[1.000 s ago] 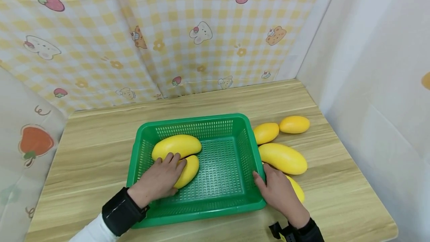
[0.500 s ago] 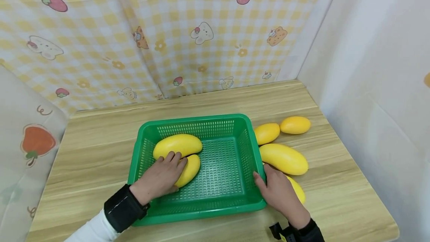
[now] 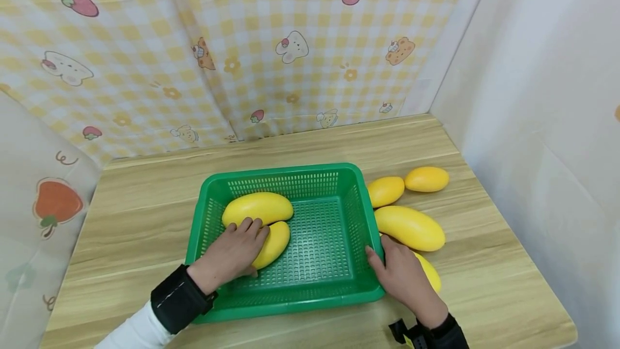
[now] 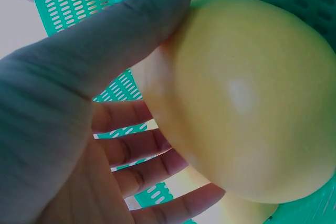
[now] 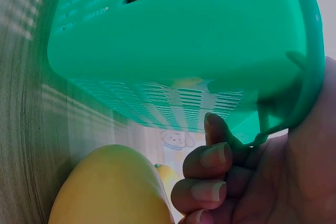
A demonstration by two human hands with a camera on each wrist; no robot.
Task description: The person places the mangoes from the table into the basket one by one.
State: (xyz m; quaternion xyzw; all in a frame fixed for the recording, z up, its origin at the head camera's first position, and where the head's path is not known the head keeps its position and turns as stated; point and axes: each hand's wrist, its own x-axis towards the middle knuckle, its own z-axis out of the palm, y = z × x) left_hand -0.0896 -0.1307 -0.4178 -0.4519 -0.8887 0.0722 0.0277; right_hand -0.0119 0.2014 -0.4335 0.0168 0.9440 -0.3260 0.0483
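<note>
A green plastic basket (image 3: 290, 306) with slotted walls stands on the table in the head view. Inside, at its left, lie two yellow mangoes. My left hand (image 3: 234, 252) holds the nearer mango (image 3: 276, 244). In the left wrist view the thumb lies along one side of that mango (image 4: 247, 98) and the fingers reach its other side. The farther mango (image 3: 259, 208) rests just behind, partly covered by the fingertips. My right hand (image 3: 407, 273) grips the basket's right rim; its fingers (image 5: 207, 166) curl under the rim outside the wall.
Right of the basket, several more mangoes lie on the wooden table (image 3: 494, 273): a large one (image 3: 410, 228), two smaller orange-yellow ones (image 3: 426, 179), and one (image 3: 428, 272) partly hidden by the right hand. A checked cloth (image 3: 261, 79) hangs behind the table.
The view has shifted very slightly. Both hands, the basket and the mangoes stay in the same places relative to each other.
</note>
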